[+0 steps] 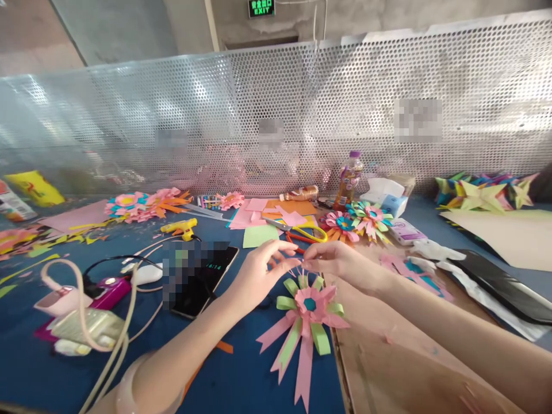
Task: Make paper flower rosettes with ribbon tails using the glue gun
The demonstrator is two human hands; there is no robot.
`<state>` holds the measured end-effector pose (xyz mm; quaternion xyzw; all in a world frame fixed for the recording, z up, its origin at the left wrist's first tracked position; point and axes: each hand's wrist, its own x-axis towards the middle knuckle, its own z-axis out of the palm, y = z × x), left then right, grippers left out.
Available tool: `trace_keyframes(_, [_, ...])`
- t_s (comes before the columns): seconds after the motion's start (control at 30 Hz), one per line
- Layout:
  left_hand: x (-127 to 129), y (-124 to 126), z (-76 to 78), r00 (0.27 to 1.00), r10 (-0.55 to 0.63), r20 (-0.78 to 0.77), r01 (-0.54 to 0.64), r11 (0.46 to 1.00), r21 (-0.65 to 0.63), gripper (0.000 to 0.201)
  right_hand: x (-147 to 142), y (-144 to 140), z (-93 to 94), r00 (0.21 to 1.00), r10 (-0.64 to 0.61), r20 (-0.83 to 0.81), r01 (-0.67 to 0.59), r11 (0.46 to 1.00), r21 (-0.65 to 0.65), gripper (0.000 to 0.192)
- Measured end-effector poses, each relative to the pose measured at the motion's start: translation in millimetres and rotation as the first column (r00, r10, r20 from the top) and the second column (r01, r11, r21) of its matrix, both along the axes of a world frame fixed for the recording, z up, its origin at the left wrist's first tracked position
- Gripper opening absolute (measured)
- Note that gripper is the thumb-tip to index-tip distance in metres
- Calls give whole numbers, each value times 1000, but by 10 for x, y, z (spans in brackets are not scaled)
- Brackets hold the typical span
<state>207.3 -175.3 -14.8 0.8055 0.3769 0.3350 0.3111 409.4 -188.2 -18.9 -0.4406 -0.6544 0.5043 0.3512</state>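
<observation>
On the blue surface [241, 368], right at its seam with the brown board [388, 368], I'm working over the paper flower [308, 313], which is lying flat just below both my hands. Around it I'm seeing decent open blue toward me, but the phone [202, 276] is sitting near my left wrist and the scissors [308, 233] are just beyond my fingers, so I'm judging the room tight at the far side. The flower is looking light, thin and easily creased; the glued centre seems the firmest place to hold, not the long pink tails. My left hand [263, 267] is pinching with fingertips drawn together, my right hand [340, 261] is doing likewise, both nipping at fine pale strands above the top petals.
</observation>
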Motion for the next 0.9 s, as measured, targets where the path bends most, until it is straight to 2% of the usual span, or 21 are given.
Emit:
trace_keyframes(0.07, [16,-64,20,991,82,-102,-75,995,65,16,25,-6,-35,996,-91,-16,91,995,28,17])
trace_keyframes(0.13, [34,-144,15,973,121,-196,-96,987,129,16,50,6,-97,990,-137,-32,138,989,47,16])
trace_keyframes(0.33, [100,-334,-81,912,181,-368,-120,976,182,14,78,115,-274,991,-127,-30,128,992,0,16])
trace_keyframes(0.5, [129,-328,-169,882,231,-411,-164,968,192,15,77,207,-289,998,-53,-41,49,995,-85,12])
trace_keyframes(0.67, [159,-317,-238,904,200,-378,-160,978,135,16,115,222,-306,997,-50,-65,36,979,-199,11])
trace_keyframes(0.9, [243,-318,-241,874,270,-404,-260,962,81,16,161,160,-339,991,-75,-109,42,960,-275,10])
